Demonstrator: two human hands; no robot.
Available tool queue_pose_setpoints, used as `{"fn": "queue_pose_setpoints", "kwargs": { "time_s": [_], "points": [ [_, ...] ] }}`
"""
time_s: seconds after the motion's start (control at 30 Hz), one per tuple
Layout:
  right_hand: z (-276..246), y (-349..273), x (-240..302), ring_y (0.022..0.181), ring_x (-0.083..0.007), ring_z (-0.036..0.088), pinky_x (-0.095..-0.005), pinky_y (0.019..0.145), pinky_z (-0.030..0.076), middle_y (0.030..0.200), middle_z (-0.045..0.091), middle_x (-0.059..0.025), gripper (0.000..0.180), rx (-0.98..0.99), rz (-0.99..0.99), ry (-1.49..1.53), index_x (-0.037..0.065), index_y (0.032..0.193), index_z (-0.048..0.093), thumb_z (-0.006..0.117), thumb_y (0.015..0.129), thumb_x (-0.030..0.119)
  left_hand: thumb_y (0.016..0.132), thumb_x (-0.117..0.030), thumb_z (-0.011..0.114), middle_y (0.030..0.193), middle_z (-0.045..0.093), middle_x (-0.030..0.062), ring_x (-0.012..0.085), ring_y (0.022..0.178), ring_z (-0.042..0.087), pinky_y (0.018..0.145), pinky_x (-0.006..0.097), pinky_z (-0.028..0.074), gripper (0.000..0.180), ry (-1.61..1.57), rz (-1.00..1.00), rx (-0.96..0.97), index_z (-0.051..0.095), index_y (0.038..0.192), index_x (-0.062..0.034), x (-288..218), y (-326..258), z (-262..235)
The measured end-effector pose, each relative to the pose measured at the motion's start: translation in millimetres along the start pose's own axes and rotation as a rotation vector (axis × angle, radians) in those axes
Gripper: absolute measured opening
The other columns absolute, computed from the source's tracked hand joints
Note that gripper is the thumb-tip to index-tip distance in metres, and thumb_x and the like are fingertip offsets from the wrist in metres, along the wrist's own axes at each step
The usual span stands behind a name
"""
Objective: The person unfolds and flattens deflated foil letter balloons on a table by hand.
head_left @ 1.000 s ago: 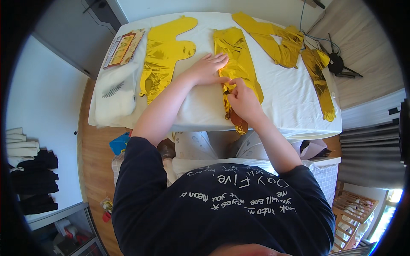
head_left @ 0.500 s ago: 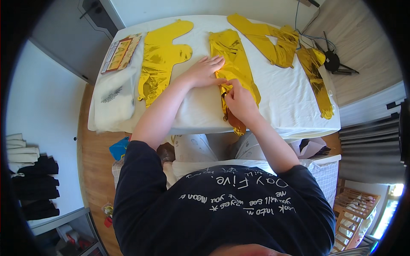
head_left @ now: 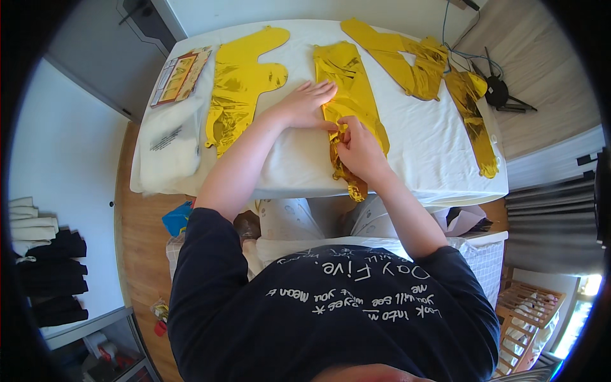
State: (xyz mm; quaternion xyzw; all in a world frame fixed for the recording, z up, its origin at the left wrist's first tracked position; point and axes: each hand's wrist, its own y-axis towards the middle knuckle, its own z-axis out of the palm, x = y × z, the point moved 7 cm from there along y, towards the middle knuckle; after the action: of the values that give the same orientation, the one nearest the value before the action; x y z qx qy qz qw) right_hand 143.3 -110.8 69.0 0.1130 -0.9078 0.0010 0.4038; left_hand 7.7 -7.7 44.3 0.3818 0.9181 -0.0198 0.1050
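A deflated gold foil balloon [head_left: 352, 86] lies lengthwise in the middle of the white-covered table, its near end crumpled and hanging at the front edge. My left hand [head_left: 310, 105] rests on the balloon's left edge with fingers stretched out, pressing the foil down. Just below it, my right hand [head_left: 361, 149] is closed, with bent fingers pinching the crinkled foil near the balloon's lower part. The exact spot between those fingertips is partly hidden by the hand.
Other flat gold foil balloons lie to the left [head_left: 238, 79], back right [head_left: 398, 60] and far right [head_left: 470, 114]. A printed card [head_left: 181, 75] and a clear plastic bag [head_left: 168, 149] sit on the left. A black router [head_left: 499, 92] with cables stands at the right edge.
My right hand has shifted slightly, and the crumpled foil below it has turned, showing more shiny gold. My left hand stays almost still on the balloon.
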Motion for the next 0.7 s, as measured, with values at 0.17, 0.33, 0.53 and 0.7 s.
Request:
{"fn": "queue_pose_setpoints", "kwargs": {
  "time_s": [0.17,0.33,0.53,0.7],
  "points": [
    [-1.9,-1.7,0.4,0.09,-0.0353,0.064,-0.0435,0.082,0.052,0.091,0.064,-0.0185,0.041,-0.002,-0.026,0.022,0.0,0.124,0.055,0.064,0.085,0.003,0.083,-0.074,0.065,0.169,0.026,0.0157,0.025,0.157,0.023,0.129,0.045,0.015,0.113,0.048,-0.005,-0.012,0.026,0.162,-0.0038,-2.7,-0.6,1.2],
    [-2.0,-2.7,-3.3,0.08,-0.0265,0.061,-0.0375,0.073,0.051,0.084,0.06,-0.0112,0.042,-0.012,-0.071,0.034,0.0,0.126,0.058,0.068,0.086,0.006,0.084,-0.073,0.065,0.169,0.026,0.0156,0.0256,0.157,0.023,0.129,0.045,0.015,0.111,0.051,-0.005,-0.005,0.027,0.162,-0.0036,-5.2,0.1,0.4],
    [-2.3,-4.4,-3.1,0.085,-0.0325,0.062,-0.0419,0.077,0.051,0.087,0.061,-0.0151,0.041,0.017,-0.046,0.071,0.0,0.125,0.056,0.069,0.087,0.008,0.085,-0.073,0.065,0.168,0.027,0.0159,0.0273,0.157,0.024,0.129,0.045,0.016,0.109,0.08,-0.001,-0.038,0.028,0.162,-0.0042,-10.2,-1.1,-3.3],
    [-4.6,-6.7,-2.7,0.085,-0.0311,0.062,-0.0408,0.076,0.051,0.088,0.06,-0.0144,0.041,0.007,-0.072,0.118,0.001,0.123,0.058,0.072,0.086,0.011,0.084,-0.073,0.066,0.168,0.027,0.0163,0.0278,0.156,0.025,0.129,0.045,0.016,0.11,0.081,-0.004,-0.052,0.029,0.161,-0.0046,-8.3,-1.7,-1.8]
  ]
}}
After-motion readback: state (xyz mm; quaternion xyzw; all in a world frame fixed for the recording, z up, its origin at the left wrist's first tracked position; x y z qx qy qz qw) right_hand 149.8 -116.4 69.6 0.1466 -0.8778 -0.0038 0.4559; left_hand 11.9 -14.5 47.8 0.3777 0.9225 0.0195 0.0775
